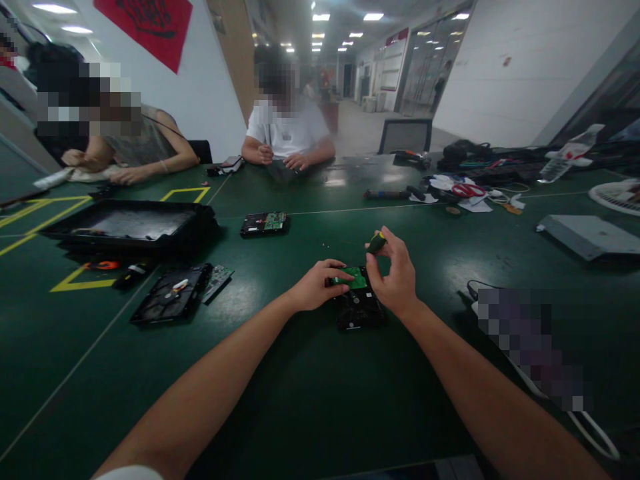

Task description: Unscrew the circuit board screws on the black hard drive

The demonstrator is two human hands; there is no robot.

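Note:
A black hard drive [357,312] with a green circuit board [358,277] at its far end lies on the table in front of me. My left hand [324,285] grips the drive's left side, with fingertips resting on the board. In my right hand [394,270] is a screwdriver [377,242] with a dark green and yellow handle, pinched between fingers and thumb above the board. The shaft and tip of the screwdriver are hard to make out.
Left of me lie another hard drive [173,293] and a loose circuit board [218,283]. A black tray [130,223] stands beyond them, and a further drive [264,224] lies ahead. A grey metal case [590,237] and a cabled white-edged object [530,347] sit right. Two people sit across.

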